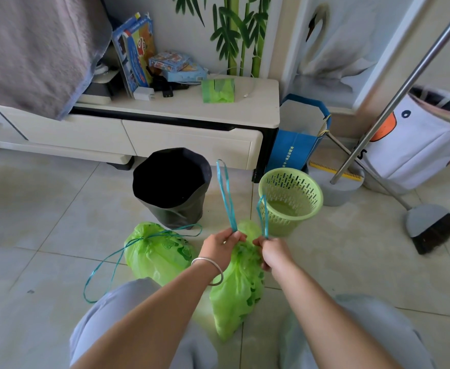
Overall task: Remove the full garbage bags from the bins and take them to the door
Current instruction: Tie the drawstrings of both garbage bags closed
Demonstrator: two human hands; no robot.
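Head view. Left hand (222,245) and right hand (271,251) each pinch a blue drawstring loop (226,195) at the gathered neck of a green bag (238,291) on the floor, between the person's knees. A second tied bag (157,251) lies just left, before the black bin (172,185). The green basket (290,199) stands right.

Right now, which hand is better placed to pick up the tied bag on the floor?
Left. The left hand is nearer the tied bag; the right hand lies beyond the held bag.
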